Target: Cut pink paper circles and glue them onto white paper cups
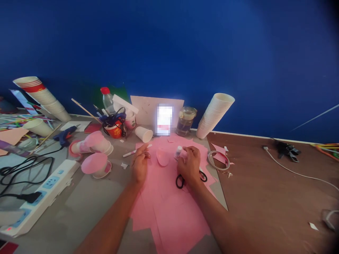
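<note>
A blue wall (169,49) bounds my desk from ten to two o'clock; the grey surface (92,208) runs toward seven, and brown tabletop (265,197) stretches from three to five, past the dark seam. Pink sheets (174,208) cover the middle, with a gap between my hands where a curved pink piece (162,157) lies. My left hand (140,165), fingers loosely curled, is at a white marker (129,153); my right hand (190,163), half curled, is over black-handled scissors (180,181), beside a glue stick (178,151) at its ten o'clock. I cannot tell whether either grips anything.
</note>
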Tool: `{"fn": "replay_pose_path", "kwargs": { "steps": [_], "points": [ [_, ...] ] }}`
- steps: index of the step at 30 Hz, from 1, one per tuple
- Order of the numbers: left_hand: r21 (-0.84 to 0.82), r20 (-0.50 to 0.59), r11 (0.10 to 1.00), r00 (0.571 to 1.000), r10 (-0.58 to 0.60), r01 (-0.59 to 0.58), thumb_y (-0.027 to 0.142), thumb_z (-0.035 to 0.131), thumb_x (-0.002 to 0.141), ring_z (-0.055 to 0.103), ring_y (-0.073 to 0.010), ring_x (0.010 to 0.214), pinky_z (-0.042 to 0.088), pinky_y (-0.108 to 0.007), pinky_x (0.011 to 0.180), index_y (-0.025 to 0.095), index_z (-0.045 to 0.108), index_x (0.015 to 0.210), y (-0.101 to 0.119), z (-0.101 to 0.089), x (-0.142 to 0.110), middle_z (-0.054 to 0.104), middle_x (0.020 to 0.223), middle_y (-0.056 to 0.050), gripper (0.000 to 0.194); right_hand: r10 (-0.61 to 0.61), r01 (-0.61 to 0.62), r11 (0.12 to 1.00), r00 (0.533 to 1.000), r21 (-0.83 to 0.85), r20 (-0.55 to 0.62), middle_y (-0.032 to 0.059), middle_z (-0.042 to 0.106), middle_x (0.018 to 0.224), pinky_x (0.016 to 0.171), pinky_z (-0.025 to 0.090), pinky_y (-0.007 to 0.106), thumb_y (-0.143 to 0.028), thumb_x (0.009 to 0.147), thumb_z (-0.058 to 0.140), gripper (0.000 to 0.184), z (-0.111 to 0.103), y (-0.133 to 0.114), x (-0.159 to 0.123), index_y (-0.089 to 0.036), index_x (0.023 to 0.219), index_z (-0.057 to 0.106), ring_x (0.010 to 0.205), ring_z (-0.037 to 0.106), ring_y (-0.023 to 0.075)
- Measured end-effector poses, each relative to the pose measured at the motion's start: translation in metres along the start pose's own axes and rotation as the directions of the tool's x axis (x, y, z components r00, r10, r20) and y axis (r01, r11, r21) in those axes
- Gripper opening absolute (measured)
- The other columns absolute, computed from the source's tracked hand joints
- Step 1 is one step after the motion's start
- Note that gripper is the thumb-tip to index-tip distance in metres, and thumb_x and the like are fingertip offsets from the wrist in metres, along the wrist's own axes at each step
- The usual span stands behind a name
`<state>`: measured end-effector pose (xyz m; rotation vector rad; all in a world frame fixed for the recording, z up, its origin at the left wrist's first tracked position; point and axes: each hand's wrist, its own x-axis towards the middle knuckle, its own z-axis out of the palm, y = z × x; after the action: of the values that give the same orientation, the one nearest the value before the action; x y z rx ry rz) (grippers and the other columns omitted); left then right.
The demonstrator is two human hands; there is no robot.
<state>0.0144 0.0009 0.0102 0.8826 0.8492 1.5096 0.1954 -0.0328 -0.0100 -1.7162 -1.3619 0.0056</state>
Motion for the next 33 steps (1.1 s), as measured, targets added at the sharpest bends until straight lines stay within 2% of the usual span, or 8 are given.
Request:
{"fn": "replay_pose_path", "kwargs": {
  "steps": [6,8,12,14,17,23,29,33],
  "points": [
    [0.069,0.014,0.997,0.999,-0.038,0.037,0.026,0.063,0.072,0.053,-0.0094,0.067,0.043,-0.026,0.07,0.019,0.057,0.102,0.007,0.009,-0.007,0.058,0.087,-0.001,0.031,-0.086,0.096,0.992,0.989,-0.084,0.117,0.0101,0.059,0.098,0.077,0.04,0.042,-0.017,0.071,0.054,0.021,0.008,-0.002,0.003,-0.019,0.09,0.062,0.091,0.049,0.0275],
    [0.075,0.041,0.995,0.997,-0.07,0.067,0.028,0.067,0.07,0.053,-0.0085,0.064,0.044,-0.026,0.068,0.019,0.056,0.095,0.009,0.011,-0.008,0.059,0.085,0.0,0.028,-0.089,0.092,0.996,0.991,-0.019,0.098,0.0093,0.061,0.095,0.078,0.041,0.042,-0.017,0.073,0.054,0.017,0.008,-0.003,0.005,-0.018,0.089,0.06,0.09,0.051,0.0267],
    [0.025,0.139,0.99,0.98,-0.144,0.142,0.034,0.068,0.071,0.049,-0.0067,0.056,0.042,-0.024,0.061,0.017,0.058,0.085,0.01,0.012,-0.01,0.057,0.076,0.001,0.024,-0.079,0.073,0.967,0.997,0.245,0.015,0.0095,0.061,0.101,0.081,0.044,0.038,-0.02,0.08,0.049,0.022,-0.001,-0.011,0.004,-0.018,0.102,0.052,0.094,0.056,0.0228],
    [-0.033,0.17,0.987,0.974,-0.15,0.158,0.041,0.065,0.073,0.046,-0.0059,0.052,0.04,-0.024,0.056,0.018,0.059,0.085,0.011,0.013,-0.01,0.054,0.071,0.002,0.027,-0.08,0.062,0.945,0.996,0.32,0.045,0.0071,0.062,0.093,0.076,0.046,0.035,-0.023,0.082,0.049,0.019,-0.006,-0.018,-0.002,-0.019,0.101,0.052,0.085,0.058,0.0207],
    [-0.099,0.162,0.977,0.972,-0.17,0.187,0.048,0.061,0.076,0.04,-0.0049,0.048,0.038,-0.022,0.052,0.018,0.06,0.088,0.012,0.015,-0.011,0.05,0.065,0.004,0.033,-0.169,0.118,0.92,0.979,0.373,0.109,0.0062,0.062,0.085,0.067,0.047,0.032,-0.024,0.084,0.048,0.015,-0.009,-0.029,-0.013,-0.019,0.097,0.053,0.074,0.058,0.0187],
    [-0.175,0.11,0.954,0.967,-0.228,0.244,0.052,0.062,0.074,0.035,-0.0049,0.048,0.031,-0.018,0.044,0.017,0.06,0.079,0.015,0.017,-0.011,0.039,0.057,0.005,0.036,-0.366,0.25,0.868,0.907,0.429,0.21,0.0089,0.066,0.09,0.071,0.047,0.035,-0.024,0.085,0.047,0.02,-0.005,-0.039,-0.024,-0.02,0.102,0.056,0.08,0.06,0.022],
    [-0.162,0.126,0.942,0.952,-0.277,0.296,0.053,0.06,0.075,0.031,-0.0046,0.046,0.028,-0.018,0.042,0.016,0.058,0.078,0.013,0.016,-0.012,0.036,0.055,0.006,0.037,-0.391,0.276,0.857,0.899,0.436,0.197,0.0094,0.066,0.088,0.072,0.047,0.036,-0.024,0.086,0.046,0.019,-0.005,-0.04,-0.023,-0.02,0.102,0.056,0.081,0.059,0.0226],
    [-0.144,0.153,0.935,0.94,-0.304,0.326,0.053,0.058,0.076,0.031,-0.005,0.044,0.029,-0.019,0.043,0.017,0.057,0.079,0.013,0.016,-0.013,0.037,0.053,0.007,0.036,-0.326,0.201,0.872,0.918,0.447,0.224,0.0085,0.063,0.09,0.07,0.047,0.035,-0.025,0.087,0.045,0.019,-0.003,-0.04,-0.027,-0.02,0.102,0.053,0.08,0.059,0.0216]
  ]
}}
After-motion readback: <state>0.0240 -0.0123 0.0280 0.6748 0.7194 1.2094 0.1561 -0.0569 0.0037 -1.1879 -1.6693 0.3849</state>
